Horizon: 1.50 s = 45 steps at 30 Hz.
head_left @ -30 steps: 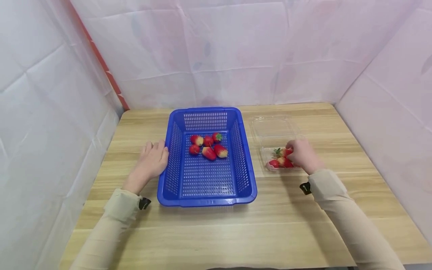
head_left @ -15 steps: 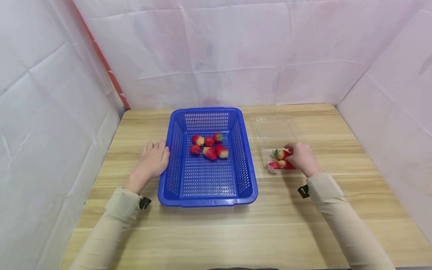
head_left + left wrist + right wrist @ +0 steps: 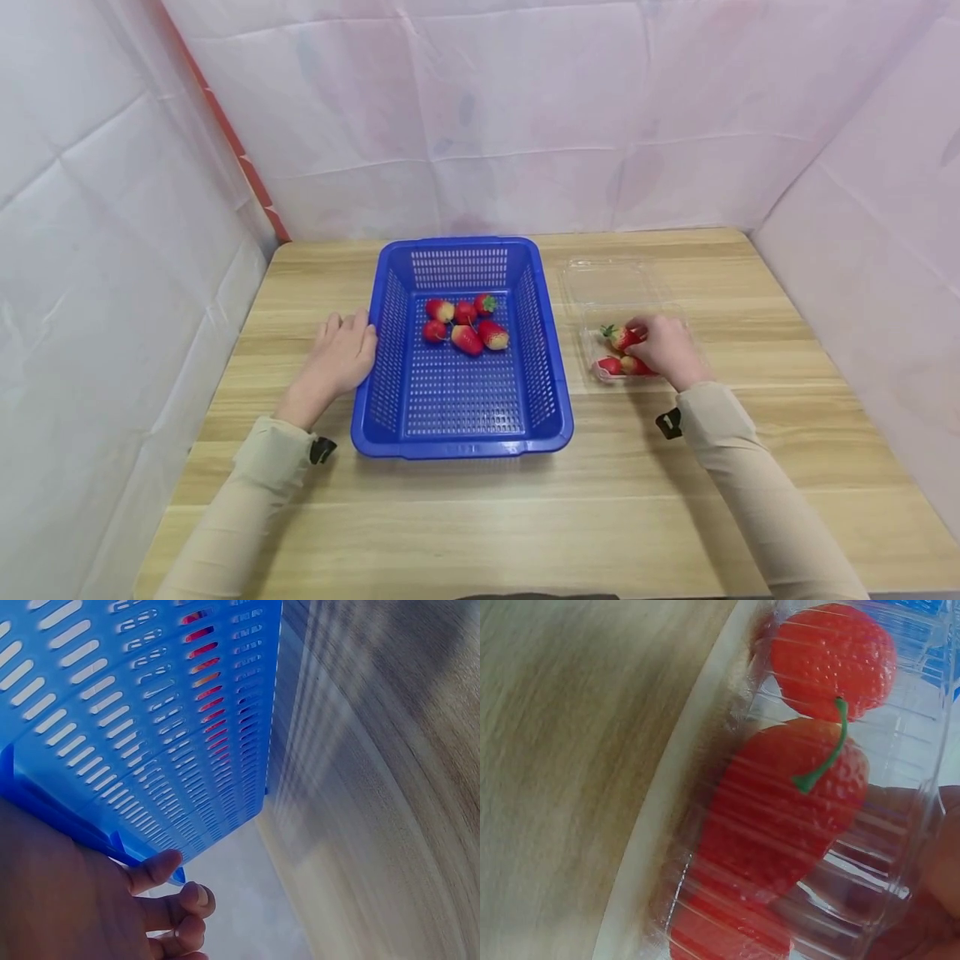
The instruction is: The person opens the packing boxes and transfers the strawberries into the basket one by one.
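Observation:
A blue plastic basket [image 3: 459,450] stands at the middle of the table, with several red-and-yellow strawberries [image 3: 492,335] and round red fruits [image 3: 434,332] inside. My left hand [image 3: 343,354] rests against its left rim, fingers loosely bent, as the left wrist view also shows. To the right lies a clear plastic box [image 3: 609,285], its lid folded back. Over its near half, my right hand [image 3: 667,346] pinches a leafy strawberry [image 3: 619,337]. Through the box wall, the right wrist view shows a red fruit [image 3: 832,660] and a larger strawberry [image 3: 780,810]; fingertips are partly hidden.
The wooden table [image 3: 480,533] reaches toward me in front of the basket. White cloth walls [image 3: 525,117] close off the back and both sides. A strip of tabletop separates the basket from the clear box.
My right hand has shifted slightly left, and the leafy strawberry has moved left with it, showing more of itself. My left hand stays at the basket's rim.

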Each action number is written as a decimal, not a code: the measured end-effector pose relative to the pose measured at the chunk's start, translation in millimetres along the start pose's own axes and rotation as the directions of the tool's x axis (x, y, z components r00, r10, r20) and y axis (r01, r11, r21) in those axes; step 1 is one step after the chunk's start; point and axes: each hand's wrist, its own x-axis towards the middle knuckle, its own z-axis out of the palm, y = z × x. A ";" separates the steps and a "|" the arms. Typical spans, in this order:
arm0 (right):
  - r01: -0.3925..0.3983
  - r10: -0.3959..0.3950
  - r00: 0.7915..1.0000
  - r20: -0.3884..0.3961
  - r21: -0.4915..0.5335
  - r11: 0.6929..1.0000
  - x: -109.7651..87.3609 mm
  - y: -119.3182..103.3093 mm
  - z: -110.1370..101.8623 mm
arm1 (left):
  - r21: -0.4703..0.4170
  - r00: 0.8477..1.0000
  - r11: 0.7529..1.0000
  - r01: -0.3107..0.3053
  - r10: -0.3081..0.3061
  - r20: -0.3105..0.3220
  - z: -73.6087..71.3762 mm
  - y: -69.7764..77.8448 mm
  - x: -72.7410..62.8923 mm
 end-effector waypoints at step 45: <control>0.089 -0.086 0.995 -0.041 0.085 0.992 -12.8 -85.0 -32.2 | 0.111 0.998 0.993 -0.034 0.039 -0.046 -6.0 3.0 -0.2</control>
